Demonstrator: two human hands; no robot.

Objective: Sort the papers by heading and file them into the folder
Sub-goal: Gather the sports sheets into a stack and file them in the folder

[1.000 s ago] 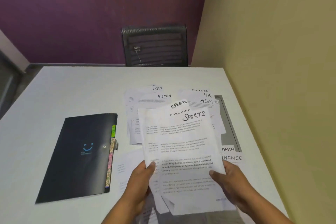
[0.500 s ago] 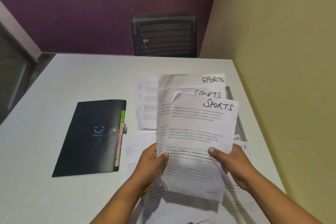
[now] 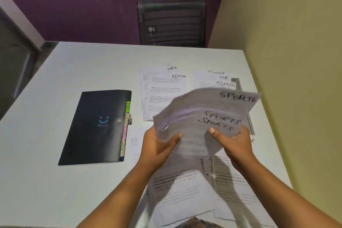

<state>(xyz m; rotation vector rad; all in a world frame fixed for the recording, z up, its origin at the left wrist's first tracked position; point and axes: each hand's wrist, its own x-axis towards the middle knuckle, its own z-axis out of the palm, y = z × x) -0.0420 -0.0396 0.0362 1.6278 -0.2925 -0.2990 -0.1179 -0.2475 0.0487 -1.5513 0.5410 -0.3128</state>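
A sheaf of papers headed SPORTS (image 3: 203, 114) is hanging in the air over the right half of the table (image 3: 55, 98), tilted, blurred and fanning out so that three SPORTS headings are showing. The left hand (image 3: 157, 146) is gripping its lower left edge, thumb on the front sheet and the other fingers (image 3: 148, 135) wrapping round behind. The right hand (image 3: 233, 142) is pinching the lower right part in the same way, with its thumb lying across the print. Beneath the hands, more printed sheets (image 3: 181, 190) are lying flat on the table near its front edge. Beyond the sheaf, a pile topped by an ADMIN sheet (image 3: 162, 94) is resting with an HR heading peeking out behind it. Just to its right, another pile (image 3: 212, 79) is showing FINANCE, HR and ADMIN headings. Well to the left of all this, the black folder (image 3: 98, 127) is lying closed and apart from the papers, its coloured index tabs (image 3: 124, 131) sticking out along its right edge. A black mesh chair (image 3: 172, 22) is standing at the far side of the table, against the purple wall (image 3: 83, 2).
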